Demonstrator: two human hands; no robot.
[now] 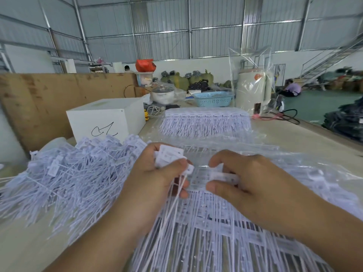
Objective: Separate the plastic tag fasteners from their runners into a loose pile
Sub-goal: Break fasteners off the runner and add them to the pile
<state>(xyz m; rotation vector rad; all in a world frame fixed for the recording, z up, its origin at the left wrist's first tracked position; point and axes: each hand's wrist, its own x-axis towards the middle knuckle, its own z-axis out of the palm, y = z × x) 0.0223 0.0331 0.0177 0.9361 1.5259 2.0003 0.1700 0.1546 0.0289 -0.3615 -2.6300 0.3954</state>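
Observation:
My left hand (155, 179) grips a small bunch of separated white tag fasteners (170, 156), heads up and thin tails hanging down past my palm. My right hand (249, 183) pinches the head of one fastener (224, 176) on the sheet of joined fasteners (216, 232) that lies under both hands. A big loose pile of separated fasteners (74, 177) spreads out to the left of my left hand. Another stack of joined fasteners in clear plastic (204, 122) lies farther back on the table.
A white box (106, 118) with a black scribble stands behind the pile, before a brown board (49, 99). A blue basket (213, 99), a lidded pot (163, 93) and a bagged cream kettle (252, 91) stand at the back. The table edge (314, 124) runs at right.

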